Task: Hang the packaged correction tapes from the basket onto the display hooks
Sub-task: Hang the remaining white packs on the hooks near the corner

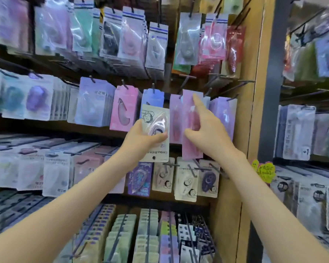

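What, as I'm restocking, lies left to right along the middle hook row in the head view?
Purple pack → lavender pack → pink pack → white pack in left hand → tall pink pack at right hand → wooden post.

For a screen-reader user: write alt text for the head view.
The left hand grips a cream Campus correction tape pack upside down before hooks hung with packs; the right hand reaches up, touching a pink pack.

cream correction tape pack (154, 130), upside down, held
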Demonstrator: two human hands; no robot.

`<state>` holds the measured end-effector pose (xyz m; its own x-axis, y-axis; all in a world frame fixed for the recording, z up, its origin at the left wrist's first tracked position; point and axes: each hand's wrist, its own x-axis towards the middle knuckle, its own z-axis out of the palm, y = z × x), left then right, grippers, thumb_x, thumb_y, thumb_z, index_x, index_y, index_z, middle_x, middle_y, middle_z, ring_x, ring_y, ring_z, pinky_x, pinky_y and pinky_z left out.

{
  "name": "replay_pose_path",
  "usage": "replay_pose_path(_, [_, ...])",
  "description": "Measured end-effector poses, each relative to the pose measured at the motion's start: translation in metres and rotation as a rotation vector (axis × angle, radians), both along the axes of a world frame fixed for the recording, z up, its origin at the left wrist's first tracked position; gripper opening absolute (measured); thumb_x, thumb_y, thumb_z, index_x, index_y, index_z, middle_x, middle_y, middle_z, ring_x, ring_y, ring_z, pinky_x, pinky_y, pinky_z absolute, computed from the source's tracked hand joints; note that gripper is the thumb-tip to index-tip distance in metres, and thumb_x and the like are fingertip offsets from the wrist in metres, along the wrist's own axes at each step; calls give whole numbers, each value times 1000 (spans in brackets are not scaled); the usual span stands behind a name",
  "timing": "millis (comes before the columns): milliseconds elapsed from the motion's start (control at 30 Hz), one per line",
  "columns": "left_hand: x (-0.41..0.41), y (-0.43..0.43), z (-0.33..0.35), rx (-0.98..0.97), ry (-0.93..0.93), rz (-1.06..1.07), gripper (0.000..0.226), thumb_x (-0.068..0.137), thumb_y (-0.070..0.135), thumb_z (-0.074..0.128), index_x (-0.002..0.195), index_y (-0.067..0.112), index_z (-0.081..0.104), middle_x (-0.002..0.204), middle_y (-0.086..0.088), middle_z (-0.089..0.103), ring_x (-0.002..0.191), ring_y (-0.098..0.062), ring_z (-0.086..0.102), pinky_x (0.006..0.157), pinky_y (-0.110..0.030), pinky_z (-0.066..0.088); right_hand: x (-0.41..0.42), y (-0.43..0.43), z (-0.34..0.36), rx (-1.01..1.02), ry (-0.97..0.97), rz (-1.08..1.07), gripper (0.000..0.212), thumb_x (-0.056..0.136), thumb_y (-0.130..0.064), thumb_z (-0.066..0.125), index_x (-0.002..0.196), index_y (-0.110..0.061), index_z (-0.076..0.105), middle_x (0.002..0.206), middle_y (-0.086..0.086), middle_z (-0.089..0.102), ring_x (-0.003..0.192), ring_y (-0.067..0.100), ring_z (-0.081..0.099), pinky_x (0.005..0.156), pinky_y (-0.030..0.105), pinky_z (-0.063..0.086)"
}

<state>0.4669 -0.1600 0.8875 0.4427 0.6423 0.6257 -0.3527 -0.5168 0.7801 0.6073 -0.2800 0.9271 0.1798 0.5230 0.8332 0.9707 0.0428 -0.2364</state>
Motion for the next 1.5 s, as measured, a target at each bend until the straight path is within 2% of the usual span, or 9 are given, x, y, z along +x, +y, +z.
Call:
replay_pose_path(233, [-14, 27, 20, 22, -31, 33, 46, 82, 13, 77, 122, 13, 54, 109, -7, 70, 90, -21, 72, 68, -36, 61, -14, 31, 35, -50, -32, -166, 80, 88, -17, 51, 155, -29, 9, 138, 8, 47, 115, 30, 50, 85, 36, 43])
replay_pose_path(500, [-30, 54, 30, 19, 25, 28, 47, 80, 17, 79, 120, 17, 53, 106, -6, 71, 83, -21, 74, 73, -48, 61, -20, 30, 39, -104, -32, -303, 75, 89, -19, 50, 154, -31, 13, 134, 10, 52, 108, 35, 56, 80, 47, 54])
replay_pose_path(733, [-28, 65, 28, 32, 42, 10, 52, 79, 18, 80, 123, 14, 52, 111, -9, 69, 88, -24, 73, 72, -46, 61, -20, 34, 35, -159, -153, -408, 62, 91, -12, 48, 147, -24, 25, 113, 9, 58, 88, 26, 51, 72, 39, 49])
replay_pose_path(933, [-32, 57, 19, 24, 18, -44, 45, 83, 14, 76, 122, 14, 52, 107, -7, 70, 83, -17, 73, 60, -29, 59, 1, 62, 31, -232, -176, -485, 64, 96, -14, 45, 152, -28, 17, 127, 12, 49, 109, 31, 53, 71, 34, 40])
replay_pose_path(1133, [-53, 21, -15, 3, -67, -96, 40, 82, 15, 75, 116, 21, 56, 105, -2, 72, 86, -16, 73, 65, -33, 60, -2, 67, 28, -264, -45, -399, 69, 98, -18, 44, 155, -33, 8, 129, 13, 50, 107, 28, 50, 77, 34, 40])
replay_pose_path(1200, [-58, 5, -49, -38, -152, -91, 38, 83, 11, 74, 113, 26, 56, 102, 4, 73, 87, -11, 72, 64, -28, 59, -19, 50, 6, -89, -105, -334, 63, 99, -22, 45, 155, -31, 16, 126, 10, 49, 111, 26, 50, 79, 35, 41])
replay_pose_path(1300, [-61, -12, -110, -80, -155, -87, 44, 83, 12, 73, 118, 31, 54, 106, 14, 71, 95, -4, 69, 70, -23, 57, -55, 22, -59, 78, -198, -51, 50, 98, -24, 50, 146, -27, 37, 106, -4, 52, 91, 10, 50, 77, 29, 45])
replay_pose_path(1400, [-59, -10, -157, -90, -49, -68, 47, 83, 15, 74, 119, 34, 52, 106, 23, 68, 98, 4, 65, 73, -14, 53, -76, 13, -137, -95, -187, 116, 48, 96, -38, 43, 143, -29, 41, 101, -15, 47, 85, -4, 46, 75, 12, 40])
replay_pose_path(1500, [-54, -2, -180, -61, 55, -59, 43, 85, 15, 74, 119, 31, 53, 107, 21, 68, 101, 2, 64, 79, -17, 52, -70, 24, -187, -241, -35, 134, 55, 98, -40, 46, 149, -36, 27, 124, -10, 47, 112, -1, 41, 92, 8, 33])
